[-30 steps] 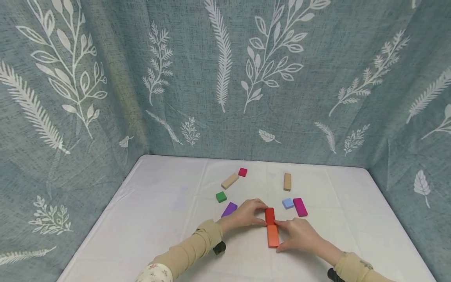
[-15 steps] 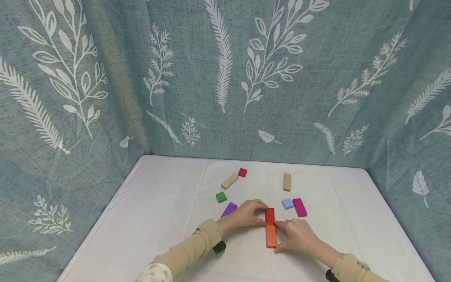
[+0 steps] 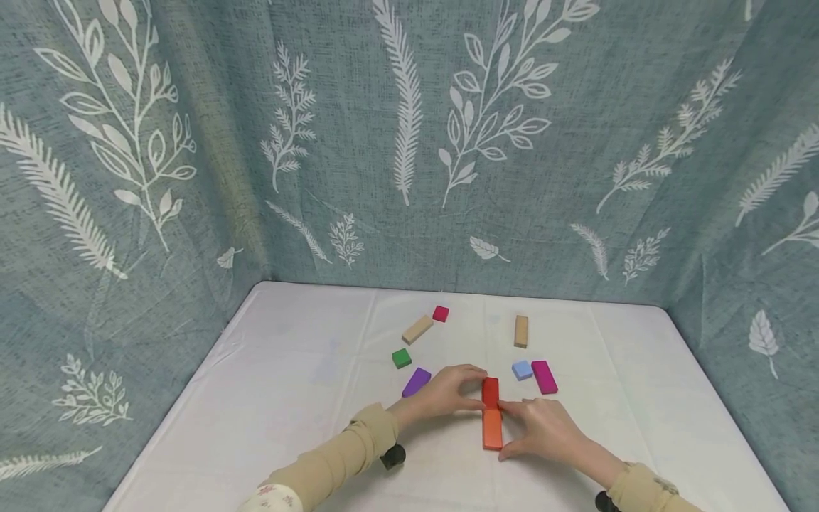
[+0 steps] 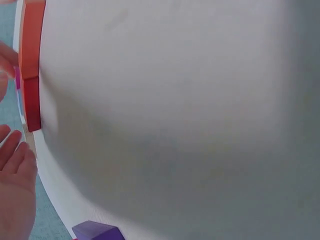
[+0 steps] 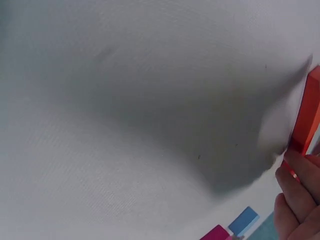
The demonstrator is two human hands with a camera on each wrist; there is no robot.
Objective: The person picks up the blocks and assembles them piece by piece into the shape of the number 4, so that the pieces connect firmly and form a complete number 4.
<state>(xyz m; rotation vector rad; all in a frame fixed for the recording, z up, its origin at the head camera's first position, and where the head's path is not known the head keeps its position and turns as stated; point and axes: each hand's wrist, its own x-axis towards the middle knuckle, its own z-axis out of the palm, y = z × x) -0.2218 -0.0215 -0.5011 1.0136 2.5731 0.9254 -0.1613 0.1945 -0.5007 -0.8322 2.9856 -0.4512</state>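
Note:
A red rectangular block (image 3: 490,392) and an orange rectangular block (image 3: 492,429) lie end to end on the white cloth, forming a nearly straight strip. My left hand (image 3: 451,391) is at the red block's left side, index finger and thumb spread towards its two left corners. In the left wrist view its fingers (image 4: 19,160) look fairly straight, beside the red end. Across the strip, my right hand (image 3: 544,427) has its index fingertip at the seam and its thumb by the orange block's lower right corner. The right wrist view shows fingers (image 5: 297,187) against the strip.
Behind the hands lie a purple block (image 3: 416,382), a green block (image 3: 402,358), two wooden blocks (image 3: 418,329), a small crimson block (image 3: 441,313), a light blue block (image 3: 522,370) and a magenta block (image 3: 544,377). A teal leaf-patterned curtain (image 3: 409,235) borders the table.
The orange block has shifted slightly left with my right hand, lining up more closely with the red block. My left hand has barely moved.

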